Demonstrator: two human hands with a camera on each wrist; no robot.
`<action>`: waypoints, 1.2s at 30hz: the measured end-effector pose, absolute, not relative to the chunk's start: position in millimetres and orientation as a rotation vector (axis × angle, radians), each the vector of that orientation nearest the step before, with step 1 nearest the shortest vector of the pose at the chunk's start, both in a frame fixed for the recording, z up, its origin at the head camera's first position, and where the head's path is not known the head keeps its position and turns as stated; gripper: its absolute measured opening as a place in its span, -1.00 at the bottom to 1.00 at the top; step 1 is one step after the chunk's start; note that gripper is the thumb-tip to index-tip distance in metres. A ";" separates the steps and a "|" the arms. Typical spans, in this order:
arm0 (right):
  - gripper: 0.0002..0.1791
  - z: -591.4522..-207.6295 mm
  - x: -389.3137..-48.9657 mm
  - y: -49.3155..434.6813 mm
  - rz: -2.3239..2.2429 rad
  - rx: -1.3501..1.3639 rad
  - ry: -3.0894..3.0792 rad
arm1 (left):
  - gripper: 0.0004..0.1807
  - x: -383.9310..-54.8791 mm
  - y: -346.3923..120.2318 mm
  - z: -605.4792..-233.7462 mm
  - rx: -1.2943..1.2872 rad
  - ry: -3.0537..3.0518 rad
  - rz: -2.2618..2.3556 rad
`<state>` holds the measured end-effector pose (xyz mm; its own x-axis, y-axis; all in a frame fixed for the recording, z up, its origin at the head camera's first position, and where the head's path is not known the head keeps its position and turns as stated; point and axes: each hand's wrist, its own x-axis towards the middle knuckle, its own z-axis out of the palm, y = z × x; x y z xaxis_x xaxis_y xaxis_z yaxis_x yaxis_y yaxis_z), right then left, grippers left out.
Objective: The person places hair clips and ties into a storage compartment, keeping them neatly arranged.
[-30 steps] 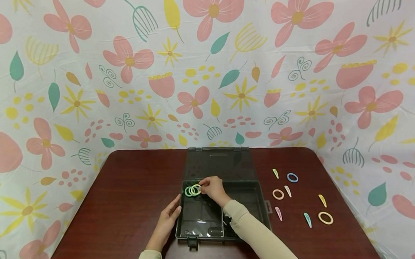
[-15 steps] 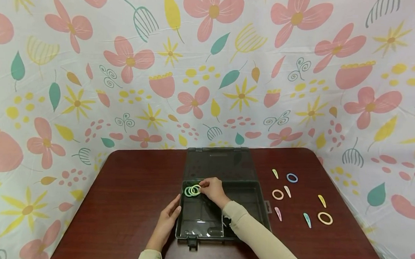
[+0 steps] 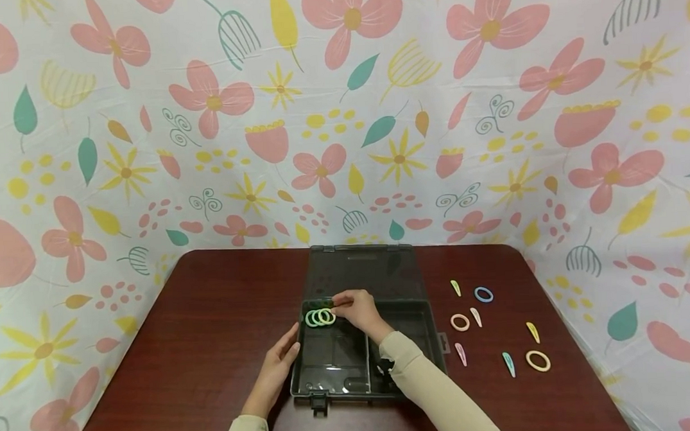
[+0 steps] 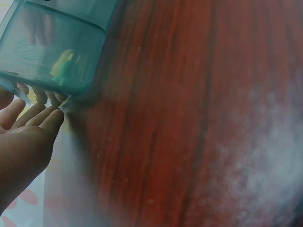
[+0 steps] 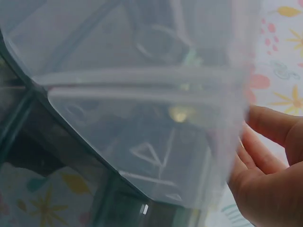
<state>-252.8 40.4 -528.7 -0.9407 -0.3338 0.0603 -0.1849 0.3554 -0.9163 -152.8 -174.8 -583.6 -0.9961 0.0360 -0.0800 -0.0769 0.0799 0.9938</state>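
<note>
A dark see-through plastic box [image 3: 404, 322] lies on the table with its lid tipped back. Several pale green and yellow-green hair ties [image 3: 307, 319] overlap in a row in its back left compartment. My right hand [image 3: 357, 310] pinches the rightmost hair tie [image 3: 326, 309] at its right edge. In the right wrist view, the box wall [image 5: 118, 132] covers part of the fingertips, so the grip is hard to see there. My left hand [image 3: 273, 366] rests along the left side of the box, fingers extended; in the left wrist view its fingers [image 4: 52, 116] lie by the box corner.
Right of the box lie several snap hair clips [image 3: 476, 318], a blue hair tie [image 3: 484, 294], a peach one [image 3: 459, 322] and a cream one [image 3: 538, 361]. The open lid [image 3: 361, 272] reaches the table's back edge. A flowered cloth hangs behind.
My right hand has shifted slightly right, and the hair ties now spread a little wider in their row. The left hand and the box stay in place.
</note>
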 end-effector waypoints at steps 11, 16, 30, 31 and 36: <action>-0.70 -514.2 -256.3 75.8 -1.725 -0.360 2.553 | -0.44 -151.8 -175.4 -583.8 -0.053 2.234 2.083; -0.67 -510.0 -256.2 104.4 -1.800 -0.322 2.602 | -0.43 -151.4 -175.7 -585.0 -0.046 2.237 2.076; -0.62 -506.5 -237.5 192.7 -1.893 -0.167 2.686 | -0.43 -152.7 -175.8 -586.1 -0.043 2.215 2.098; -0.60 -506.1 -235.3 198.5 -1.909 -0.146 2.670 | -0.43 -153.0 -176.0 -586.4 -0.043 2.214 2.094; -0.56 -507.5 -227.0 223.7 -1.935 -0.057 2.661 | -0.43 -153.5 -176.4 -586.4 -0.048 2.223 2.077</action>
<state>-227.0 223.7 -507.5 -0.9884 0.0595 0.1399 -0.1147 0.3118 -0.9432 -153.5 -176.4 -586.4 -0.9946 0.0448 -0.0940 -0.0907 0.0699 0.9934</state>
